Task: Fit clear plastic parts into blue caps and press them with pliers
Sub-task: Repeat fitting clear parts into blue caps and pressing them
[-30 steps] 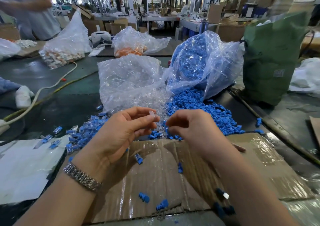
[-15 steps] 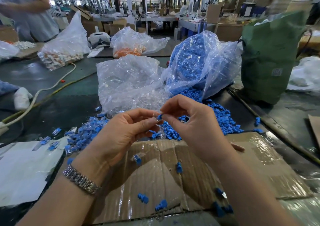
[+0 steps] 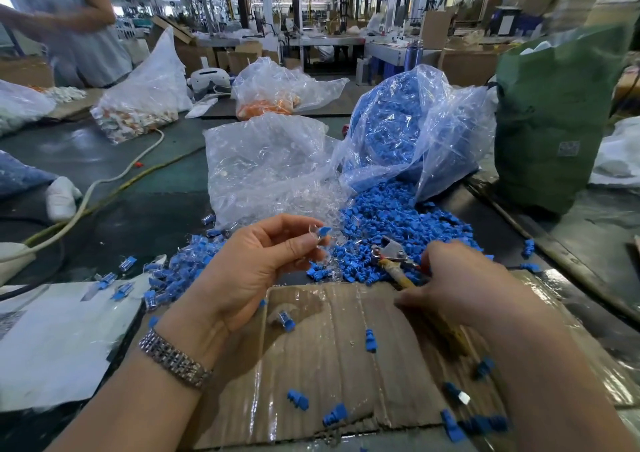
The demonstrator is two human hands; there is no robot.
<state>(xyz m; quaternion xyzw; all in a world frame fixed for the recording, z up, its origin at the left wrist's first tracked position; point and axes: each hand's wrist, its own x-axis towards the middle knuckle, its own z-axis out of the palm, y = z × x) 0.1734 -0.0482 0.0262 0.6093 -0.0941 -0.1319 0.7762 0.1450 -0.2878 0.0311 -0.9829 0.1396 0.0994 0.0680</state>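
While the left hand pinches a small blue plastic cap with its clear part, the right hand grips yellow-handled metal pliers, nose pointing far-left.

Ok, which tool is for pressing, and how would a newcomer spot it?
Start at the torn clear bag spilling blue caps. At the spill's near edge, the right hand grips yellow-handled metal pliers, the only metal tool among plastic pieces.

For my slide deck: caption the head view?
Left hand pinches capped clear part; right hand grips pliers.
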